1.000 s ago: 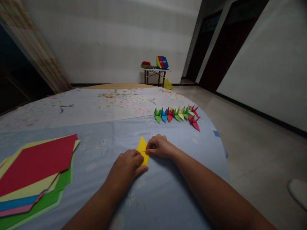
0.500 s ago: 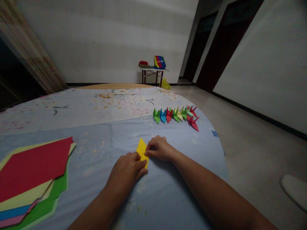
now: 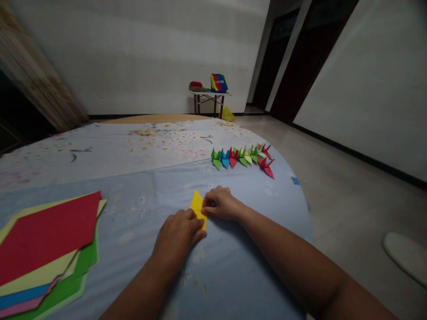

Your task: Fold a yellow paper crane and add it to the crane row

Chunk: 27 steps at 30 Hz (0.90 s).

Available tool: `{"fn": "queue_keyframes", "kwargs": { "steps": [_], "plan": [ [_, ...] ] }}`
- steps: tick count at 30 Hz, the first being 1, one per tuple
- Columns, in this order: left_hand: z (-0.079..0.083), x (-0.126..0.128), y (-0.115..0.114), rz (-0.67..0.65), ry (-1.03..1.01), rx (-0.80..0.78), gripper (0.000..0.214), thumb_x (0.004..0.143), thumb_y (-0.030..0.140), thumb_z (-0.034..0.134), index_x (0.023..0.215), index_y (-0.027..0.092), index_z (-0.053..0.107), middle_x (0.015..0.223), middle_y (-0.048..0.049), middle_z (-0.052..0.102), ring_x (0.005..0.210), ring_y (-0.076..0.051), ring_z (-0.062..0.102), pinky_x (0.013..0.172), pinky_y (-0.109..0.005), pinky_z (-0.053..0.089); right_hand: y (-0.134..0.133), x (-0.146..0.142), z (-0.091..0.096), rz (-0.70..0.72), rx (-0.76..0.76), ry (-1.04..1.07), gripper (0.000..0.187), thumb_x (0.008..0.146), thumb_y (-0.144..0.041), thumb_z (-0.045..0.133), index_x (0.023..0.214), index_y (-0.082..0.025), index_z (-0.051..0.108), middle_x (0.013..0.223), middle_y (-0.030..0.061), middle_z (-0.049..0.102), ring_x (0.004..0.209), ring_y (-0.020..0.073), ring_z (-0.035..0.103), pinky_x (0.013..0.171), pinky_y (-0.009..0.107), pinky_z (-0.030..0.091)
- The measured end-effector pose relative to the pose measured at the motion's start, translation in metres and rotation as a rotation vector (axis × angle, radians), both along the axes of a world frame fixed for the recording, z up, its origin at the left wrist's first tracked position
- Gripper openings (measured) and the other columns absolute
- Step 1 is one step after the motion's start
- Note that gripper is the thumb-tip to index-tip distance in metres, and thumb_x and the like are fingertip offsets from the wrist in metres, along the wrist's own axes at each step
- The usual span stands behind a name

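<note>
In the head view, the yellow paper lies on the blue cloth, between both hands. Its long way points ahead, tip leaning a bit left. The right hand pinches its right edge with thumb and finger. The left hand covers its near left part; I cannot tell if those fingers pinch. Both hands touch it, so neither is nearer.
</note>
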<state>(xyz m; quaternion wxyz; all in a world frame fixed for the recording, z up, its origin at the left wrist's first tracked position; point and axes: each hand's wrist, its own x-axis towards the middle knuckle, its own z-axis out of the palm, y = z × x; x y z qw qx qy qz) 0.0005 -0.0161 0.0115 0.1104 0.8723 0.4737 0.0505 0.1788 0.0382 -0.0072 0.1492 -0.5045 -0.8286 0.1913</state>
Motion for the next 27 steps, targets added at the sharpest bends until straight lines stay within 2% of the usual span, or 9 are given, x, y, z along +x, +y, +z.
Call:
{"fn": "queue_keyframes", "kwargs": {
  "steps": [6,11,18,23,27],
  "plan": [
    [-0.006,-0.003,0.003,-0.015,-0.053,0.003,0.018,0.080,0.038,0.058,0.092,0.027,0.066,0.094,-0.0022,0.061,0.089,-0.021,0.053,0.074,-0.031,0.039,0.001,0.004,0.002,0.055,-0.036,0.036,0.024,0.071,-0.044,0.065,0.084,-0.024,0.065,0.084,-0.0008,0.065,0.086,0.0173,0.050,0.076,0.031,0.027],
    [-0.010,-0.004,0.005,-0.008,-0.078,0.009,0.018,0.079,0.039,0.060,0.090,0.027,0.067,0.093,-0.0022,0.061,0.088,-0.020,0.053,0.075,-0.032,0.039,0.002,0.004,0.003,0.026,-0.062,0.004,0.038,0.064,-0.053,0.068,0.089,-0.025,0.066,0.089,0.0013,0.064,0.092,0.0211,0.048,0.076,0.033,0.027],
    [-0.010,-0.005,0.002,-0.017,-0.089,0.028,0.019,0.081,0.039,0.058,0.094,0.028,0.065,0.096,-0.0015,0.061,0.089,-0.020,0.053,0.075,-0.032,0.039,0.000,0.002,0.000,0.021,-0.037,-0.003,0.034,0.067,-0.052,0.067,0.090,-0.026,0.064,0.090,0.0015,0.062,0.092,0.0208,0.047,0.076,0.033,0.027],
    [-0.007,-0.005,0.002,-0.017,-0.067,0.027,0.018,0.081,0.038,0.058,0.093,0.027,0.066,0.096,-0.0023,0.060,0.089,-0.020,0.053,0.074,-0.032,0.039,0.000,0.000,-0.002,-0.049,-0.011,-0.034,0.032,0.068,-0.051,0.067,0.086,-0.025,0.065,0.090,0.0027,0.062,0.093,0.0218,0.046,0.074,0.033,0.026],
    [-0.007,-0.004,0.002,-0.016,-0.072,0.023,0.019,0.081,0.038,0.057,0.094,0.027,0.067,0.096,-0.0027,0.060,0.089,-0.021,0.053,0.075,-0.032,0.038,0.004,0.002,-0.002,-0.089,-0.038,-0.016,0.022,0.071,-0.045,0.067,0.081,-0.025,0.067,0.084,0.0015,0.064,0.092,0.0208,0.047,0.074,0.033,0.026]
  ]
}}
